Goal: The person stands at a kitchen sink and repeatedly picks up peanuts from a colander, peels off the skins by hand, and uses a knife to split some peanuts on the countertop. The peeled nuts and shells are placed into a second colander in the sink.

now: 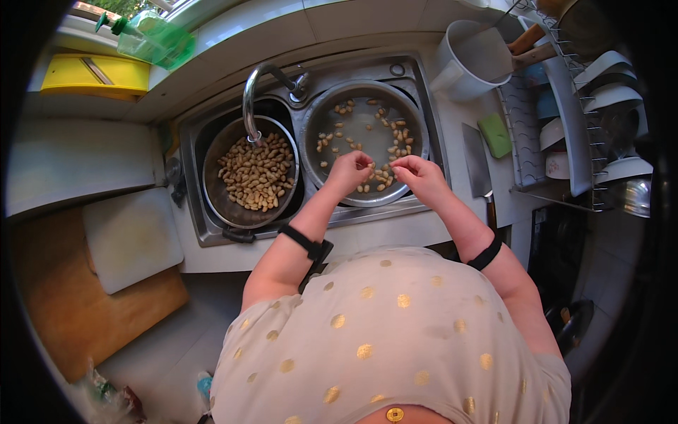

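A round metal basin (365, 130) of water with floating peanuts in their shells (400, 135) sits in the right sink bowl. Over its near side, my left hand (350, 170) has thumb and fingertips pinched together at a peanut (371, 165). My right hand (418, 177) is just to the right, its thumb and index finger close together near the basin's rim; whether something small is between them I cannot tell. In the left sink bowl, a metal pot (214, 199) holds a heap of unshelled peanuts (254, 172) below the curved chrome faucet (247, 100).
Right of the sink are a cleaver (476, 161), a green sponge (495, 135), a white plastic pitcher (453, 74) and a wire dish rack (522, 132) with bowls. A white cutting board (132, 238) lies at left. A yellow slicer (95, 74) and green bottle (156, 42) stand behind.
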A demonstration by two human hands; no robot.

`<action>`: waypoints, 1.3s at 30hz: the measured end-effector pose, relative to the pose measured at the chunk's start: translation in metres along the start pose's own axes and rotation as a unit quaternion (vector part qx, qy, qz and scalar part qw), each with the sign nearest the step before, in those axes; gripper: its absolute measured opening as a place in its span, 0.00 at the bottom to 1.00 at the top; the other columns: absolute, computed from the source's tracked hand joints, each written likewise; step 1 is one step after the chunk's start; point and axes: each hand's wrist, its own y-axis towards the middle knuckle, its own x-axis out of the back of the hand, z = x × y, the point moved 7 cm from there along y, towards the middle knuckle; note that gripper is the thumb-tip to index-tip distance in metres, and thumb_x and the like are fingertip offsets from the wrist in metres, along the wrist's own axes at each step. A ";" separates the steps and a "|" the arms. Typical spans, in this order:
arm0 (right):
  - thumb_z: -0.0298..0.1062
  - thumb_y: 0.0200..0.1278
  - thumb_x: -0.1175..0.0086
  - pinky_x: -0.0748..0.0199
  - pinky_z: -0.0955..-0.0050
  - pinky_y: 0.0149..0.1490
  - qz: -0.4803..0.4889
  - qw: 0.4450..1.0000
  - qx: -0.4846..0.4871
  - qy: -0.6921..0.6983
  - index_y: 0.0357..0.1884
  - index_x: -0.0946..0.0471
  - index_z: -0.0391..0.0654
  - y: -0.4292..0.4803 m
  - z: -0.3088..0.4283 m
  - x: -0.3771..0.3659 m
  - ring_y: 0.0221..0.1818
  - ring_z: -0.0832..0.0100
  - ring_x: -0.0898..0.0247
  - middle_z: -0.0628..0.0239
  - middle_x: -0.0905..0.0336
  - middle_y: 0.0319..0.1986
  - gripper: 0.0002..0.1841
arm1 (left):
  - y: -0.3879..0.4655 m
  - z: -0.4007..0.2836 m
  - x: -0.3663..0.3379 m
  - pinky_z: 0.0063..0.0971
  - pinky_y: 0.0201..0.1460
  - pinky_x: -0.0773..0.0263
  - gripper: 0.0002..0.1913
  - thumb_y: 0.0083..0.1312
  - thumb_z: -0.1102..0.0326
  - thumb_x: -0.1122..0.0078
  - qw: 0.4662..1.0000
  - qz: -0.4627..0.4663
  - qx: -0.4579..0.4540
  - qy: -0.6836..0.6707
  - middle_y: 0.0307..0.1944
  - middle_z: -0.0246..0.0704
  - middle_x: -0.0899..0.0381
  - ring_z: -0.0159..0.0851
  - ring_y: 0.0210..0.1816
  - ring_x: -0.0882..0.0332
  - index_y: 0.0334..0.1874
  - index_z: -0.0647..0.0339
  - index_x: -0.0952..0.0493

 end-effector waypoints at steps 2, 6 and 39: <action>0.35 0.66 0.43 0.28 0.80 0.43 -0.006 0.999 -0.006 0.039 0.45 0.20 0.39 0.000 0.006 -0.002 0.36 0.81 0.26 0.69 0.19 0.35 0.12 | -0.019 -0.024 0.002 0.20 0.46 0.25 0.12 0.59 0.76 0.36 0.988 -0.008 -0.012 -0.156 0.38 0.33 0.17 0.27 0.41 0.20 0.46 0.66 0.21; 0.34 0.65 0.42 0.27 0.81 0.45 0.019 0.989 0.013 0.149 0.44 0.19 0.38 0.000 0.025 -0.011 0.37 0.81 0.26 0.69 0.18 0.35 0.11 | -0.049 -0.059 0.009 0.19 0.48 0.25 0.12 0.60 0.78 0.37 0.952 -0.027 -0.055 -0.300 0.41 0.31 0.18 0.26 0.42 0.21 0.47 0.66 0.22; 0.31 0.55 0.36 0.24 0.71 0.42 -0.006 0.961 0.203 -0.187 0.64 0.34 0.45 -0.023 0.044 -0.028 0.34 0.67 0.24 0.61 0.26 0.43 0.32 | -0.062 -0.023 0.016 0.20 0.46 0.25 0.15 0.64 0.73 0.39 0.939 -0.064 -0.025 -0.337 0.43 0.32 0.21 0.29 0.41 0.21 0.53 0.64 0.25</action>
